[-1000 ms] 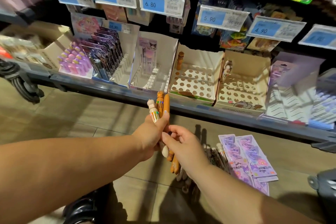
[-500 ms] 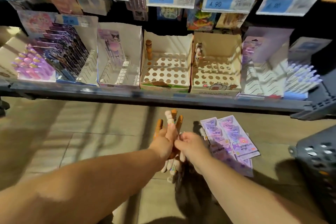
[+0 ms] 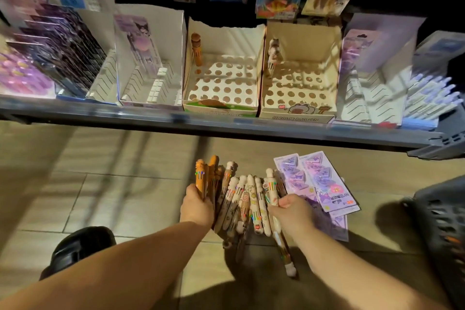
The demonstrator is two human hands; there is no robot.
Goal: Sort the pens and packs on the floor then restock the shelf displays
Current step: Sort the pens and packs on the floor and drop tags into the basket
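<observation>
The left hand (image 3: 196,205) grips orange pens (image 3: 206,178) in closed fingers. The right hand (image 3: 292,211) pinches a pale pen (image 3: 271,189) from the floor pile (image 3: 245,205). Purple packs (image 3: 319,178) lie right. Open tile lies left, below the shelf edge (image 3: 226,128).

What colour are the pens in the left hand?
Orange-brown, best seen in the head view: the left hand grips a few such pens.

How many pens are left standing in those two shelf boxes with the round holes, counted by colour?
Brown pen, in the left box: 1
Cream pen, in the right box: 1
Total: 2
</observation>
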